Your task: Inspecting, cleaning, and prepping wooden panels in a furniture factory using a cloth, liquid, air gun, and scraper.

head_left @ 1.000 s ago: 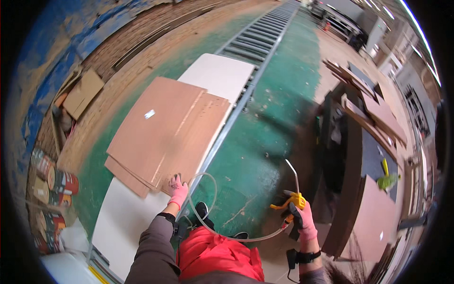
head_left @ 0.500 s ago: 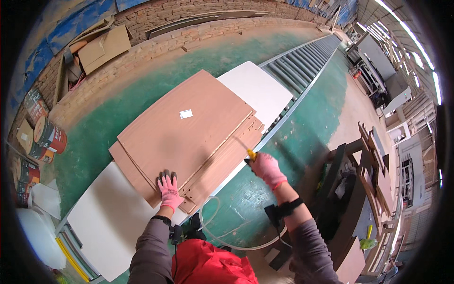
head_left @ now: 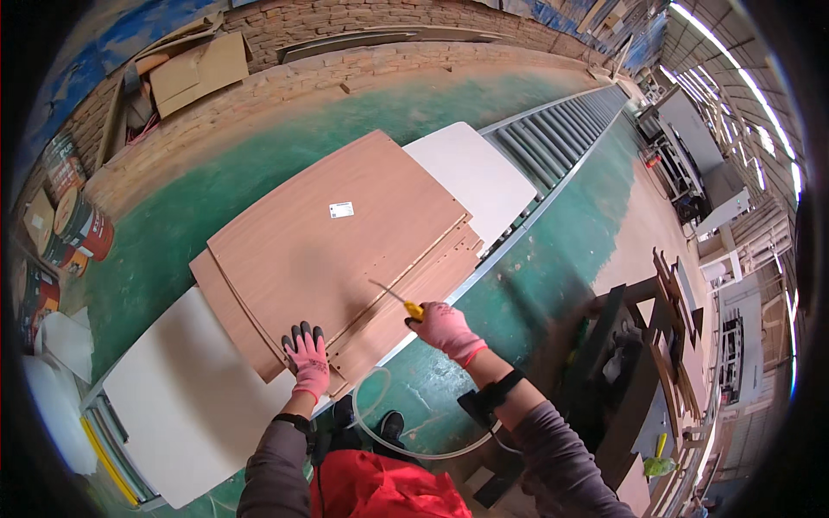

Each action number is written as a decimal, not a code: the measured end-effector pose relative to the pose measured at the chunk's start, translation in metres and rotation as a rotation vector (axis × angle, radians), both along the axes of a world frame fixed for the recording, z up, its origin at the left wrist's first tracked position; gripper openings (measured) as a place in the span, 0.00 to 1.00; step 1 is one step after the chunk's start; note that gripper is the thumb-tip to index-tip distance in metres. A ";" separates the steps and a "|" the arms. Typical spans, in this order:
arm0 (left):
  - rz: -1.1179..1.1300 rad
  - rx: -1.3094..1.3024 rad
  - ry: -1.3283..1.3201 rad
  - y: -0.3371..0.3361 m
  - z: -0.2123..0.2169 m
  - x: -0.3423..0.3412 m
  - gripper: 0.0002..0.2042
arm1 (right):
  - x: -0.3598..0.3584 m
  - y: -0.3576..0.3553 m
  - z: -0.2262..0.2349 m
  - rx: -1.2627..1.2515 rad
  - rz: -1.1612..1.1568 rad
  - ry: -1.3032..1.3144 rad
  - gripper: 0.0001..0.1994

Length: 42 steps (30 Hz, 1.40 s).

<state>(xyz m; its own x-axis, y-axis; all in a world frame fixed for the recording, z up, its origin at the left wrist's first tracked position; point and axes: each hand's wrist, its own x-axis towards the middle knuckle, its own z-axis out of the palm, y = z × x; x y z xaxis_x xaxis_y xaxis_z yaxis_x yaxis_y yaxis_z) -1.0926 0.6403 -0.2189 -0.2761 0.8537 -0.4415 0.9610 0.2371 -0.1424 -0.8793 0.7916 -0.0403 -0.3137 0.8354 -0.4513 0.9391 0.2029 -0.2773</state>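
Wood-grained panels (head_left: 302, 242) lie stacked over a roller conveyor (head_left: 553, 147) in a factory workshop, its long hall showing a green floor (head_left: 509, 311), bare brick wall (head_left: 389, 17), labelled buckets (head_left: 84, 223) and strip lights (head_left: 718, 40) overhead.

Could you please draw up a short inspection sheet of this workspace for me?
Surface: roller conveyor, white board showing past the brown panels.
Job's things: brown panels stacked unevenly, white label on the top one; yellow air gun, nozzle over them.
Clutter: buckets and cardboard at left; loose boards at right.
Hands: left hand spread on the panels; right hand gripping the air gun.
Cables: clear hose curving beside the conveyor.
Surroundings: green floor, brick wall.
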 end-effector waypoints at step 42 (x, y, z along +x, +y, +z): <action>0.011 0.267 -0.363 -0.161 0.183 0.050 0.42 | 0.183 -0.199 0.046 -0.220 0.451 0.256 0.22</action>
<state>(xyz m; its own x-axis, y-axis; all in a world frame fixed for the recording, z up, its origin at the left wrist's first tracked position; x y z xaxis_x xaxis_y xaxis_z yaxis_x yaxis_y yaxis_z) -1.0430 0.4796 -0.0364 -0.1530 0.9488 -0.2765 0.9347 0.2298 0.2713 -0.6967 0.5928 0.0053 -0.7400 0.4883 -0.4626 0.6704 0.4800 -0.5658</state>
